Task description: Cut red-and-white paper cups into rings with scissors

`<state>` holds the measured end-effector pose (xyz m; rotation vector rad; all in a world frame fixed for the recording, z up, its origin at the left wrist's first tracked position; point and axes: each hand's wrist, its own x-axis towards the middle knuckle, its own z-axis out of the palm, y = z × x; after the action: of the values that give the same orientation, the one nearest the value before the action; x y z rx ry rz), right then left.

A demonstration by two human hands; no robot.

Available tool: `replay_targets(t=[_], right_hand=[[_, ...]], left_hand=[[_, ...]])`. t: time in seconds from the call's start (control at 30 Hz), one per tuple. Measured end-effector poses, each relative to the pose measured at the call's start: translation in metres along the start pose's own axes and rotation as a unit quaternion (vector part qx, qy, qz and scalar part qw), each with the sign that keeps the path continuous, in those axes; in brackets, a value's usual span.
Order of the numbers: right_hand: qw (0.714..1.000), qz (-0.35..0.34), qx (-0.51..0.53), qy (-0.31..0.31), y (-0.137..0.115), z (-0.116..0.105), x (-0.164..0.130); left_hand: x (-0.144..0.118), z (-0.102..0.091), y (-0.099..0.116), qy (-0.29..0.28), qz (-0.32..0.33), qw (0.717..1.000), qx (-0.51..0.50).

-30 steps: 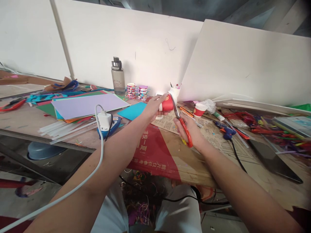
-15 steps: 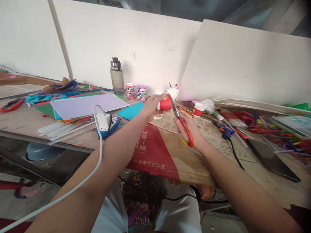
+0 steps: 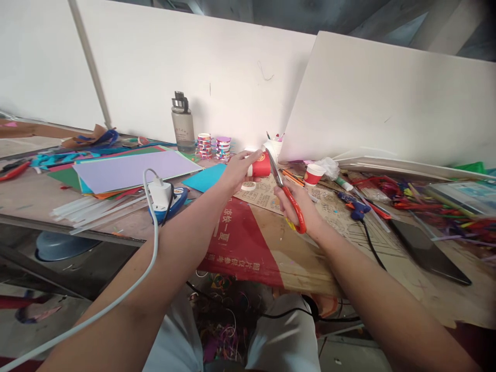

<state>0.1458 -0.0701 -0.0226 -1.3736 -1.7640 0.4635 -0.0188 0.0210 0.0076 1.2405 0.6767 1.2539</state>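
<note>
My left hand [image 3: 241, 170] is wrapped round a red and white paper cup [image 3: 261, 164], which lies on its side in the air above the table. In my right hand [image 3: 296, 204] is a pair of scissors [image 3: 296, 211] with red handles, its blades pointing up and away from me against the cup's right end. Whether the blades are cutting into the cup I cannot tell. Below the cup a white ring [image 3: 248, 186] rests on the cardboard. Another red and white paper cup [image 3: 313, 175] stands upright to the right of the scissors.
A water bottle [image 3: 183, 124] and two striped stacks [image 3: 204, 146] stand at the back. Coloured paper sheets [image 3: 132, 168] and clear sticks [image 3: 83, 211] lie left, beside a plugged white charger [image 3: 160, 195] whose cable crosses my left arm. A blue glue gun [image 3: 357, 206] and dark tablet [image 3: 428, 252] lie right.
The whole view has shifted slightly, so most things appear a little further left. Both hands keep their hold on the cup and the scissors, with little visible movement between them.
</note>
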Motion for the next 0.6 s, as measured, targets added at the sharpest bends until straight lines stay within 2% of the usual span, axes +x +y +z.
replay_targets(t=[0.37,0.6], right_hand=[[1.000,0.001,0.018,0.003,0.002,0.001,0.001],[0.996,0.021,0.083,-0.040,-0.002,-0.001,-0.001]], left_hand=[[-0.002,-0.001,0.005,0.003,0.000,1.000,0.018],[0.005,-0.010,0.000,0.012,0.017,0.999,0.042]])
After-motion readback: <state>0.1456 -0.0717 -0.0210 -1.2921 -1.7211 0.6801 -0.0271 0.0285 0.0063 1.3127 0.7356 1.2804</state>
